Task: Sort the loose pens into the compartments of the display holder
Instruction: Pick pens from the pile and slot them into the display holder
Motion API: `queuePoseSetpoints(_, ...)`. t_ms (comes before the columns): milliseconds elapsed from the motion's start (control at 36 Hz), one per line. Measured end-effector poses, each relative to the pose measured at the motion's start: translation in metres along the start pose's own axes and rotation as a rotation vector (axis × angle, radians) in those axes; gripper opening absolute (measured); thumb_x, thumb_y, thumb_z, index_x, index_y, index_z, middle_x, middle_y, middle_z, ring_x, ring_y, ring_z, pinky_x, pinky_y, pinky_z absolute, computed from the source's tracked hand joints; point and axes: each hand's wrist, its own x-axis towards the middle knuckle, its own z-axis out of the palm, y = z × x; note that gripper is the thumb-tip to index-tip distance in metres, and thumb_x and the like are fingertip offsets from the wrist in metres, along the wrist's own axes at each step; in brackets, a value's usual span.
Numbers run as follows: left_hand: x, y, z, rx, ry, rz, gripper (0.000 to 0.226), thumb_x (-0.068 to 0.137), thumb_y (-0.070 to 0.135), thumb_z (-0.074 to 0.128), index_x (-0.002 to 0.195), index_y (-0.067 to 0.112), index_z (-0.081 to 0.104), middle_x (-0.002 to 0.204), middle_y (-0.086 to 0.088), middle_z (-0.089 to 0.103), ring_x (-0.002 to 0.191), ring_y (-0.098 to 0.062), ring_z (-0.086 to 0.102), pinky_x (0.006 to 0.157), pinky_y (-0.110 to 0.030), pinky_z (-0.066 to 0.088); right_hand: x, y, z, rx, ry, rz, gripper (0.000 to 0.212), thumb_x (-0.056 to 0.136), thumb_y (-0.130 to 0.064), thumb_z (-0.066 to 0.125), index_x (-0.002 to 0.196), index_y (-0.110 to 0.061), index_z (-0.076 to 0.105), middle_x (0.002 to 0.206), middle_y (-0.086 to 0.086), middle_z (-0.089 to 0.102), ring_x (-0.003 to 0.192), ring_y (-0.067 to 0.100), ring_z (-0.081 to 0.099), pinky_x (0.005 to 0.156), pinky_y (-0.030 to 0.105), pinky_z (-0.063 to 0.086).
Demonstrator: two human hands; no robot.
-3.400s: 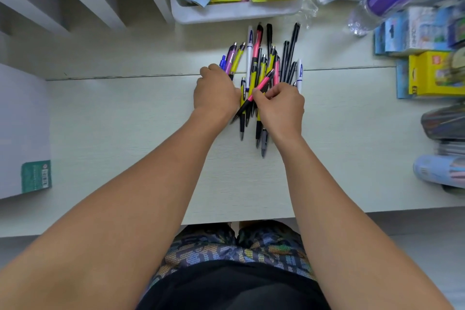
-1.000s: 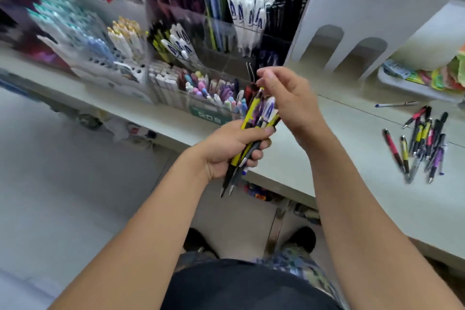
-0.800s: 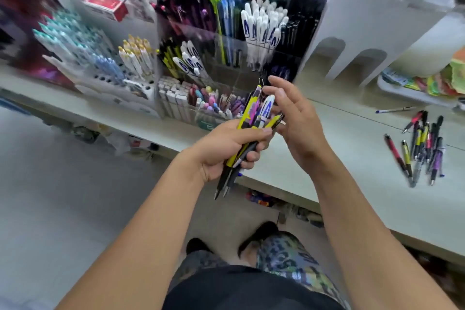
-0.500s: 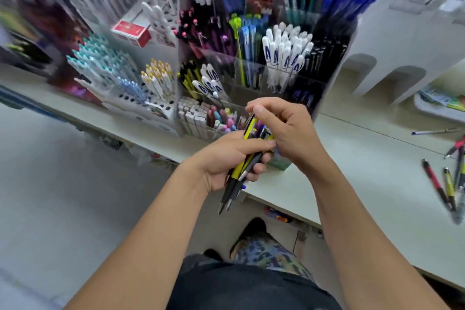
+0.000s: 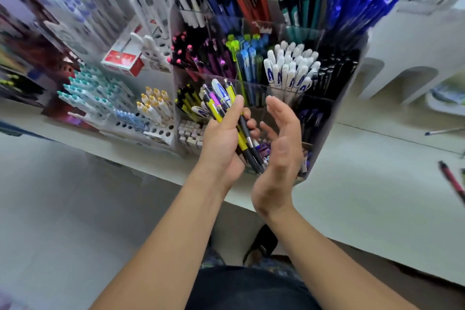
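Now right hand (image 5: 279,148) off the pen bundle (image 5: 226,111), open beside it.

I'm looking into a stationery shop: beyond my left hand (image 5: 221,141) a clear display holder (image 5: 334,118) is standing packed with sorted pens, white racks (image 5: 141,121) of capped markers are lining the counter (image 5: 364,184) to its left.

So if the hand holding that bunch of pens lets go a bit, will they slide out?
Probably. The bunch of pens look smooth and hard, and the left hand grips them only mid-barrel. Being round, they would likely roll once down.
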Motion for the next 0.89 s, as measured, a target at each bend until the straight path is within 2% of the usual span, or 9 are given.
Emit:
queuePoseSetpoints(111,0.001,-0.005,0.007,0.011,-0.059,-0.034,0.019,0.101,0.018,0.059,0.083,0.015,0.057,0.063,0.002,0.053,0.053,-0.010,0.050,0.055,-0.022,0.048,0.015,-0.002,0.008,-0.046,0.113,-0.026,0.067,0.100,-0.054,0.039,0.131,0.004,0.054,0.131,0.013,0.058,0.111,-0.001,0.060,0.090,0.016,0.046)
queuePoseSetpoints(194,0.004,0.000,-0.001,0.102,-0.141,-0.028,0.015,0.102,0.018,0.058,0.088,0.013,0.058,0.065,0.001,0.054,0.057,-0.012,0.052,0.057,-0.025,0.048,0.020,-0.008,0.010,-0.077,0.092,0.100,0.057,0.096,-0.053,0.045,0.126,-0.008,0.060,0.121,0.009,0.065,0.097,0.011,0.065,0.076,0.020,0.049)
queuePoseSetpoints(250,0.009,0.010,-0.012,0.258,-0.221,-0.015,0.014,0.102,0.020,0.059,0.092,0.010,0.057,0.068,-0.002,0.053,0.058,-0.015,0.051,0.054,-0.027,0.046,0.029,-0.015,0.009,-0.103,0.049,0.232,0.037,0.097,-0.044,0.053,0.112,-0.013,0.067,0.092,0.006,0.069,0.072,0.015,0.063,0.058,0.026,0.050)
queuePoseSetpoints(306,0.010,0.019,-0.022,0.397,-0.317,-0.017,0.018,0.101,0.019,0.060,0.085,0.012,0.060,0.067,-0.004,0.052,0.053,-0.016,0.047,0.047,-0.025,0.043,0.041,-0.022,0.004,-0.092,-0.021,0.398,0.025,0.102,-0.034,0.060,0.103,-0.010,0.068,0.066,0.003,0.061,0.051,0.020,0.056,0.044,0.028,0.048)
queuePoseSetpoints(361,0.010,0.030,-0.032,0.478,-0.411,-0.060,0.027,0.101,0.017,0.059,0.075,0.018,0.066,0.065,-0.004,0.053,0.050,-0.015,0.046,0.044,-0.023,0.041,0.051,-0.027,0.007,-0.094,-0.085,0.497,0.025,0.099,-0.029,0.067,0.101,-0.003,0.067,0.055,0.000,0.055,0.042,0.023,0.053,0.041,0.027,0.046)
queuePoseSetpoints(528,0.010,0.053,-0.059,0.571,-0.492,-0.086,0.015,0.100,0.015,0.059,0.088,0.008,0.059,0.064,-0.005,0.058,0.048,-0.017,0.056,0.043,-0.026,0.048,0.057,-0.019,0.032,-0.148,-0.111,0.441,0.024,0.093,-0.021,0.074,0.088,0.001,0.066,0.060,0.012,0.062,0.041,0.026,0.052,0.044,0.038,0.048)
queuePoseSetpoints(667,0.019,0.062,-0.076,0.666,-0.552,-0.079,0.011,0.100,0.019,0.061,0.092,0.012,0.060,0.068,-0.005,0.060,0.048,-0.015,0.053,0.042,-0.025,0.044,0.052,-0.021,0.047,-0.230,-0.172,0.437,0.018,0.096,-0.016,0.070,0.093,0.002,0.066,0.054,0.002,0.063,0.040,0.017,0.052,0.040,0.027,0.046)
queuePoseSetpoints(750,0.024,0.065,-0.079,0.741,-0.553,-0.062,0.007,0.099,0.023,0.064,0.102,0.019,0.060,0.070,0.000,0.064,0.048,-0.014,0.052,0.044,-0.025,0.044,0.051,-0.025,0.057,-0.297,-0.215,0.421,0.022,0.083,-0.014,0.083,0.093,0.001,0.071,0.075,0.018,0.073,0.059,0.032,0.065,0.053,0.045,0.056)
queuePoseSetpoints(889,0.036,0.076,-0.085,0.775,-0.577,-0.061,0.028,0.097,0.022,0.065,0.116,0.004,0.056,0.090,-0.028,0.067,0.051,-0.017,0.055,0.045,-0.026,0.045,0.057,-0.021,0.068,-0.301,-0.263,0.528,0.025,0.082,-0.013,0.083,0.098,0.003,0.072,0.086,0.025,0.074,0.069,0.032,0.065,0.065,0.059,0.054)
